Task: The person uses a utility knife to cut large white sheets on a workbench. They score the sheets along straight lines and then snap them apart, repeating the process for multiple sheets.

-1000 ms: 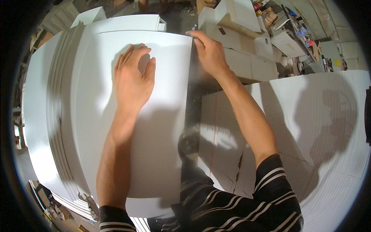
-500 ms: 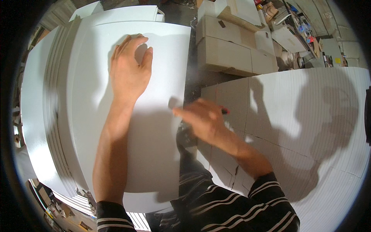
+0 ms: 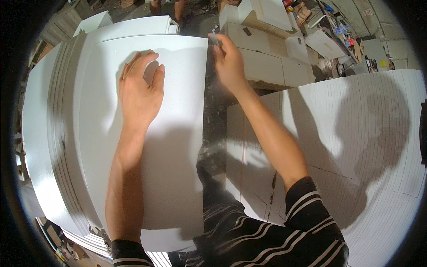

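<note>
My left hand point(image 3: 141, 89) rests on a large white board point(image 3: 178, 102), its fingers slightly curved and the thumb held apart, with nothing in it. Just beyond the board's far right corner, my right hand point(image 3: 230, 62) is closed around a small tool point(image 3: 214, 37). Only the tool's thin, pale grey end shows between thumb and forefinger, and the palm hides the remainder. The hand is close to the board's right edge; whether the tool touches it I cannot tell.
More white boards point(image 3: 33, 133) are stacked at the left. To the right lies a broad white surface with thin parallel lines point(image 3: 378, 178). Pale boxes point(image 3: 260, 66) stand beyond it, near a cluttered bench point(image 3: 351, 40). Another person's legs point(image 3: 179, 10) show at the far edge.
My right hand has gone from beside the middle of the board's right edge to its far corner, with the arm stretched forward. My left hand stays on the board. Legs have appeared at the far edge.
</note>
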